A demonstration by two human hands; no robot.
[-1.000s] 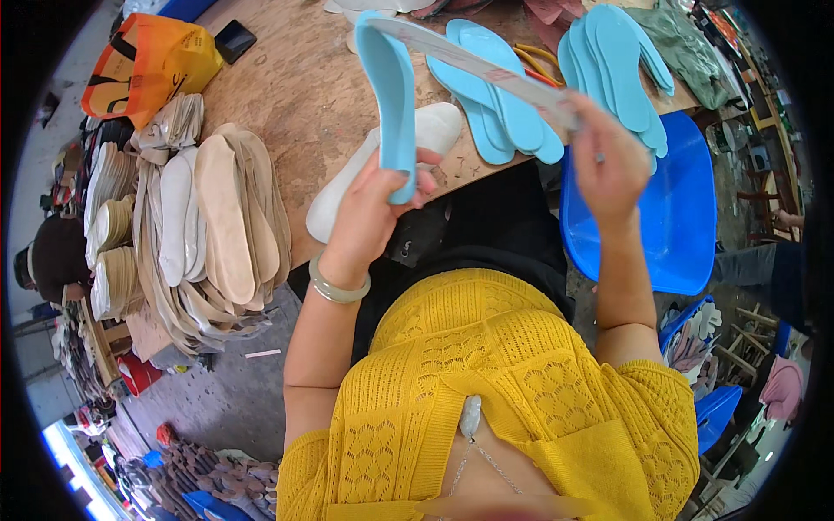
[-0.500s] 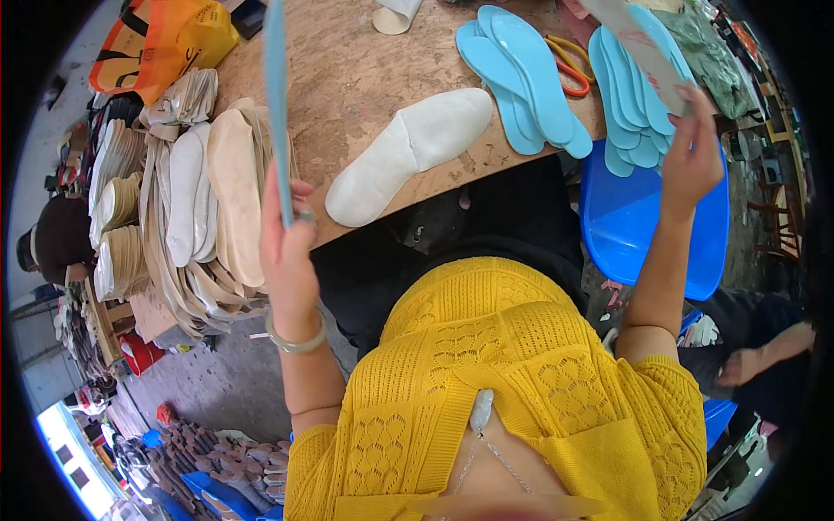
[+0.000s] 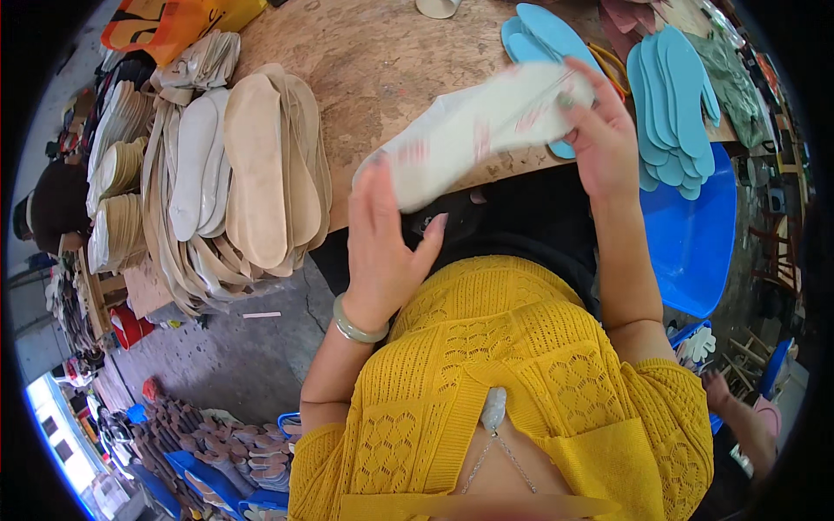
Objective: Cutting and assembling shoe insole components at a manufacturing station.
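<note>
A white insole-shaped piece with red print (image 3: 482,130), blurred by motion, lies slantwise at the table's front edge. My right hand (image 3: 604,135) is closed on its right end, thumb on top and fingers around the far edge. Stretched fingers of my left hand (image 3: 378,247) touch its left end, with the thumb standing apart. Behind it shows the pale edge of a white insole (image 3: 445,106), mostly covered. Light-blue insoles (image 3: 556,33) lie just beyond my right hand, and a fanned stack of light-blue insoles (image 3: 669,100) sits farther right.
Beige insoles (image 3: 256,174) and white insoles (image 3: 198,161) are piled on the left of the wooden table (image 3: 365,61). An orange bag (image 3: 174,26) is at the far left. Under the right corner stands a blue plastic chair (image 3: 695,234). Another person's arm (image 3: 747,425) shows at lower right.
Both hands have come together over the table's front edge. My right hand has moved left and down with the printed piece. The light-blue insole is no longer visible in my left hand.
</note>
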